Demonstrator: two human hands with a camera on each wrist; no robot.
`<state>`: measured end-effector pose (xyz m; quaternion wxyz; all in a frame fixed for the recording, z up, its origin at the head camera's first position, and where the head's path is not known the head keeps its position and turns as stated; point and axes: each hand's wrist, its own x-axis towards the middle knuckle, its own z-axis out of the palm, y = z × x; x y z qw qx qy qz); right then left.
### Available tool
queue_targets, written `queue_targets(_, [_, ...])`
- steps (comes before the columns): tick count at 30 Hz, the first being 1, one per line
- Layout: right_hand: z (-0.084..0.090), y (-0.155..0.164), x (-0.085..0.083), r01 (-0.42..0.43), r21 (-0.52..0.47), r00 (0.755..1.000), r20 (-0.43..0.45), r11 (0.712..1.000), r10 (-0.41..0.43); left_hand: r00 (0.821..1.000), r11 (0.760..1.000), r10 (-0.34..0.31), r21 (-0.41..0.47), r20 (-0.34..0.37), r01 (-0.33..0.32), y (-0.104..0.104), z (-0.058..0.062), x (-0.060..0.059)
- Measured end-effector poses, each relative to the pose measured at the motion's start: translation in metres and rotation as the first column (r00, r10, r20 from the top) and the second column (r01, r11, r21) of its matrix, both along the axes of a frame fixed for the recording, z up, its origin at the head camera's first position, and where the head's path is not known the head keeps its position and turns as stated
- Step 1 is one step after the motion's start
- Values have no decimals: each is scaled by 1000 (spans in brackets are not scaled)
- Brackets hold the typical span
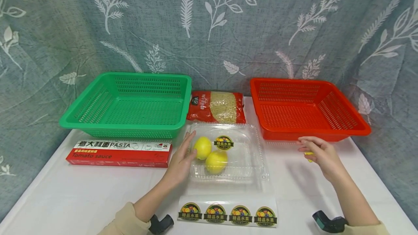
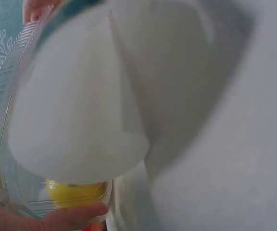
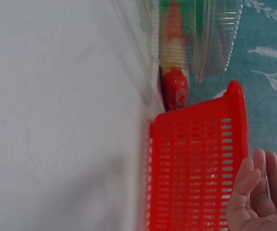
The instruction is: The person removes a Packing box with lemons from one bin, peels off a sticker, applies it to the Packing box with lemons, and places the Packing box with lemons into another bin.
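Note:
In the head view, a clear plastic clamshell box (image 1: 243, 164) stands mid-table with two lemons (image 1: 216, 162) in it and a round fruit label (image 1: 224, 143) on its lid. My left hand (image 1: 179, 160) rests along the box's left edge, fingers extended. My right hand (image 1: 322, 157) is raised in front of the red basket (image 1: 313, 135), fingers loosely bent. A small yellow patch (image 1: 309, 156) shows beneath those fingers; what it is, and whether they touch it, I cannot tell. No held thing shows by the right hand (image 3: 263, 197) in the right wrist view.
A sheet of fruit labels (image 1: 227, 211) lies before the box. The green basket (image 1: 130, 131) stands back left, a red pasta box (image 1: 119, 159) in front of it. Between the baskets lies a bag of pasta (image 1: 217, 107). A patterned curtain (image 1: 209, 53) hangs behind.

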<state>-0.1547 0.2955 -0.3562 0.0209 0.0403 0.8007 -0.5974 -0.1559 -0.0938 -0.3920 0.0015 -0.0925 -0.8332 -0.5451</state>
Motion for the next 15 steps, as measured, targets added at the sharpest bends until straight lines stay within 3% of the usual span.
queue_targets(15, [-6, 21, -6, 64, -51, 997, 54, 997, -61, 999, 1000, -26, 1, -39, 26, -4, 9, 1])
